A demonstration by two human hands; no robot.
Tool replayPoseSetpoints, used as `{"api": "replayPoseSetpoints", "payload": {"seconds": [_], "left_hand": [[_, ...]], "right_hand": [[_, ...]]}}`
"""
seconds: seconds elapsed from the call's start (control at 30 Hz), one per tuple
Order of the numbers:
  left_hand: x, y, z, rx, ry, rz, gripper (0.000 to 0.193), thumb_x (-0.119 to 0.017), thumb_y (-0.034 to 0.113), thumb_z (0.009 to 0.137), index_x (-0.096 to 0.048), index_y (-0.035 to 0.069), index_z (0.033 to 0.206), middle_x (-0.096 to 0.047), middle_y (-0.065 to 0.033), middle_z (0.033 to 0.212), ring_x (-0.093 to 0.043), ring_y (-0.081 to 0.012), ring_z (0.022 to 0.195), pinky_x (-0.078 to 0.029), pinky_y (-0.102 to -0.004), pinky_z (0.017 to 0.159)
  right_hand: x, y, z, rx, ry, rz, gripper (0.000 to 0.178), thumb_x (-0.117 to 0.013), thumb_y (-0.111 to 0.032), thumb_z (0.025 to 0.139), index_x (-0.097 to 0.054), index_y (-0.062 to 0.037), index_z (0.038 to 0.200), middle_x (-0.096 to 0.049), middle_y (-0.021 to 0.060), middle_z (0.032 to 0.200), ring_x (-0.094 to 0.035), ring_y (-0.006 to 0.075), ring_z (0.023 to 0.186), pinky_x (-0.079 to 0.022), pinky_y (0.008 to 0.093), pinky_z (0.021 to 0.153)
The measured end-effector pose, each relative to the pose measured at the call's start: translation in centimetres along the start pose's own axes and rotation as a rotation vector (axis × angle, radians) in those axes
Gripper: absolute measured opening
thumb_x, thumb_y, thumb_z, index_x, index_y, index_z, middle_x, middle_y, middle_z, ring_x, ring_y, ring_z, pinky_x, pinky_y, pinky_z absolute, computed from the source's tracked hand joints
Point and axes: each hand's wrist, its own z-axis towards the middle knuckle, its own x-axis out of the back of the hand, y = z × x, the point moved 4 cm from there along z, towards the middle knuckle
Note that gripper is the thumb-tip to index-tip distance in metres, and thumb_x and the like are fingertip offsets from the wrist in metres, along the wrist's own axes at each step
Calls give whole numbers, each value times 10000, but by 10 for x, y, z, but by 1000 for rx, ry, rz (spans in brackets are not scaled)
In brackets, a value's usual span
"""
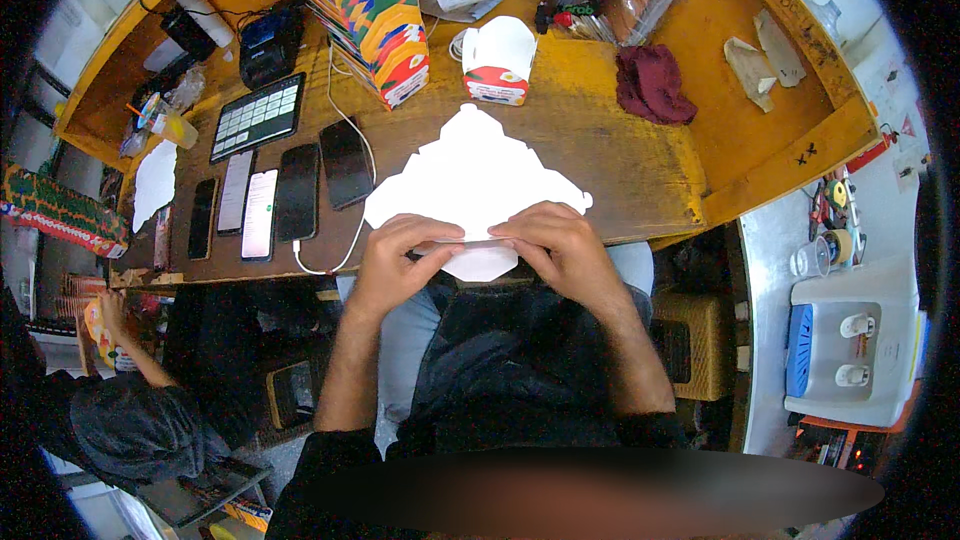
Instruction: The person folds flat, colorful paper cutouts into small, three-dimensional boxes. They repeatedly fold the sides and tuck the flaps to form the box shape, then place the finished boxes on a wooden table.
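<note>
A flat white carton blank (470, 175) lies white side up at the table's near edge, its near flap reaching past the edge toward my lap. My left hand (400, 255) pinches the blank along the crease by this flap, thumb below and fingers on top. Just to its right, my right hand (560, 248) grips the same crease in the same way. Beyond the blank stands a folded carton (496, 85) with a red patterned front and raised white flaps. A tall stack of colourful printed carton blanks (375, 20) leans to its left.
Several phones (297, 190) and a tablet (257, 118) lie to the left, with a white cable (368, 155) running beside them. A maroon cloth (655, 85) rests at the right. Raised wooden sides (790, 145) border the table. At far left sits another person (150, 420), handling a printed carton.
</note>
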Motion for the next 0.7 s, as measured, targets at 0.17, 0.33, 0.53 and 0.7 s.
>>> {"api": "replayPoseSetpoints", "payload": {"seconds": [0.17,0.33,0.53,0.7], "left_hand": [[18,33,15,-207,48,177,272,-794,30,872,-858,57,1135,-858,-131,1107,-823,-306,1059,-618,-413,955],[54,103,7,-509,385,488,205,-771,95,934,-853,89,1121,-857,-111,1092,-835,-269,1075,-638,-438,956],[55,148,26,-719,440,869,230,-739,215,1043,-836,231,1252,-833,4,1249,-761,-176,1265,-532,-440,1142],[64,147,80,-703,281,747,676,-762,567,976,-669,172,1517,-674,-146,1536,-651,-319,1433,-492,-510,1187]], "right_hand": [[25,-34,21,115,43,16,262,-780,-163,989,-847,-163,1243,-828,56,1198,-721,300,1218,-487,496,1132],[102,-78,39,337,583,-263,556,-634,-516,1099,-758,-57,1388,-757,149,1416,-575,422,1456,-356,584,1253],[112,-97,91,52,312,663,1251,-736,-711,980,-111,22,1778,-241,225,1813,-271,340,1668,-205,485,1361],[126,-119,123,38,263,891,701,-614,-174,1109,-323,56,1704,-602,196,1517,-593,217,1373,-474,363,1165]]}}
